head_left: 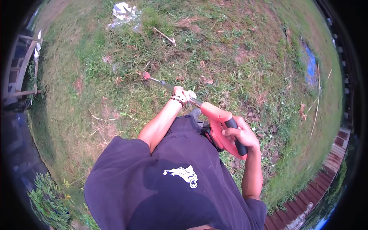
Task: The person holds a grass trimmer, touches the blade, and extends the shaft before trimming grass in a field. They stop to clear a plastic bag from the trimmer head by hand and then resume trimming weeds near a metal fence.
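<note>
A red cordless grass trimmer [214,112] runs slantwise across the front of my body. My right hand [244,133] is wrapped round its black rear grip. Further along, my left hand [182,94], with a beaded bracelet at the wrist, closes round the front handle by the metal shaft. At the far end, the small red trimmer head [145,75] sits low among the grass [130,88]; its cutting part is hidden in the blades. Part of the trimmer's lower body is covered by my shirt and arm.
A crumpled white plastic sheet [124,12] lies ahead, with a stick [165,36] near it. At the right are a blue tarp [309,65] and a long thin pole [316,103]. A wooden frame [27,67] stands left; rusty roofing sheets [318,184] edge the lower right.
</note>
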The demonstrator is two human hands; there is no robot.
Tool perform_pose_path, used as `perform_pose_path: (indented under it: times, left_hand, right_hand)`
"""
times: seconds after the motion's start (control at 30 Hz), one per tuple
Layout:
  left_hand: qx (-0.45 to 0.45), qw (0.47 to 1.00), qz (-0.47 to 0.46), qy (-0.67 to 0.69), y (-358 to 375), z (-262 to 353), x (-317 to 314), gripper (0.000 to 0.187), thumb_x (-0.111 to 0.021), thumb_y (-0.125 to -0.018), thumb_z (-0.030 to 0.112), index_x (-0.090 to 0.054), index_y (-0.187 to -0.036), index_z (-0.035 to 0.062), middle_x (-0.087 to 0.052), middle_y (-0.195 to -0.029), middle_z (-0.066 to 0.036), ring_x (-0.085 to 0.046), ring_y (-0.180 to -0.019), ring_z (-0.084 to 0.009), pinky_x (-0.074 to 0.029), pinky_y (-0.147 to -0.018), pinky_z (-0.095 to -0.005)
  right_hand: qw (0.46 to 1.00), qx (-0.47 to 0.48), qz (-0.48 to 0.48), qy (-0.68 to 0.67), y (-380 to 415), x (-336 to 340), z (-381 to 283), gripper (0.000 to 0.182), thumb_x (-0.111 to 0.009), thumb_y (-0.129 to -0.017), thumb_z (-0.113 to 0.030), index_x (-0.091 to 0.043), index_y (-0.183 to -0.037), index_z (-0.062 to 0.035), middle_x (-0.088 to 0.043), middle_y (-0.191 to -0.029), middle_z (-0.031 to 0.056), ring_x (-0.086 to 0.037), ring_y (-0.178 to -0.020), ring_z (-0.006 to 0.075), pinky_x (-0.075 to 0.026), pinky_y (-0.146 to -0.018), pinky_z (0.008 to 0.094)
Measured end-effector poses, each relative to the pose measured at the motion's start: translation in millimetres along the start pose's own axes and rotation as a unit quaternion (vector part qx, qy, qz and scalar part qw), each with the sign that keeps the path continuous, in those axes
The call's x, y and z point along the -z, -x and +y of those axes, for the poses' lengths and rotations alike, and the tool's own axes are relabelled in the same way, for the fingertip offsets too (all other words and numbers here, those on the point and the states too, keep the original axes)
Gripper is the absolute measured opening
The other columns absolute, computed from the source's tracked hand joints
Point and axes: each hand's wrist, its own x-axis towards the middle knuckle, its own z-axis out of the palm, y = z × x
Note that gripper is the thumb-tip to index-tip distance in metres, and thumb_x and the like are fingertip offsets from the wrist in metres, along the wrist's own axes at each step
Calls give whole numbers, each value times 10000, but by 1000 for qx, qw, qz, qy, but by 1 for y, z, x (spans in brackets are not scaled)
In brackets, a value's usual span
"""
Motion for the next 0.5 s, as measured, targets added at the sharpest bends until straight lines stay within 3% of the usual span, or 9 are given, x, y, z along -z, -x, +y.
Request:
perform_pose_path:
  times: [0.1,0.13,0.27,0.5]
  left_hand:
    - [-4,999,-37,-33,13,-2,-23,281,-431,-713,84,-235,-553,207,-259,-486,54,-267,-379,-118,-325,-387,-298]
    - [29,995,-78,-63,-11,2,-26,283,-455,-734,90,-269,-554,203,-273,-488,45,-305,-390,-150,-347,-407,-317]
    - [-9,964,-152,-220,-91,0,-68,251,-519,-793,136,-372,-592,167,-371,-505,18,-394,-409,-182,-379,-425,-341]
    - [73,943,-251,-205,-127,1,-111,239,-514,-853,180,-416,-636,156,-439,-501,19,-436,-404,-177,-416,-431,-338]
  right_hand:
    - [999,23,41,21,-1,-15,2,276,-638,-691,-113,-557,-924,12,-525,-629,18,-503,-525,109,-399,-492,272]
    - [998,35,55,27,-2,-21,3,282,-635,-688,-113,-555,-926,15,-527,-632,23,-502,-532,114,-400,-499,280]
    - [987,76,138,38,-10,-41,10,267,-623,-682,-106,-545,-902,25,-541,-636,42,-507,-543,126,-419,-521,302]
    - [983,102,148,-22,-35,-58,11,180,-637,-678,-45,-508,-795,2,-539,-582,39,-508,-445,117,-419,-431,285]
